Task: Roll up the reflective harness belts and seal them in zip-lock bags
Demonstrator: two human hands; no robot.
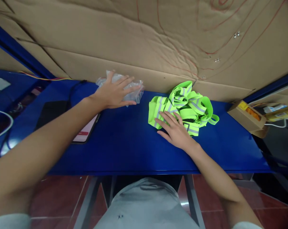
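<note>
At the back of the blue table (125, 140), my left hand (117, 90) lies with spread fingers on top of a crumpled clear plastic bag (137, 95). My right hand (174, 128) rests, fingers stretched out, on the near left edge of a heap of neon-yellow reflective straps (194, 106). Silver bands run along these straps, and a dark buckle (187, 126) shows near my right fingers. The straps lie loosely looped and bunched. What is under my left palm is hidden.
A phone (85, 133) with a lit screen lies partly under my left forearm. Beside it is a dark flat object (51, 113). An open cardboard box (247, 117) stands at the right. Behind the table rises a brown cardboard panel (98, 41) with red lines.
</note>
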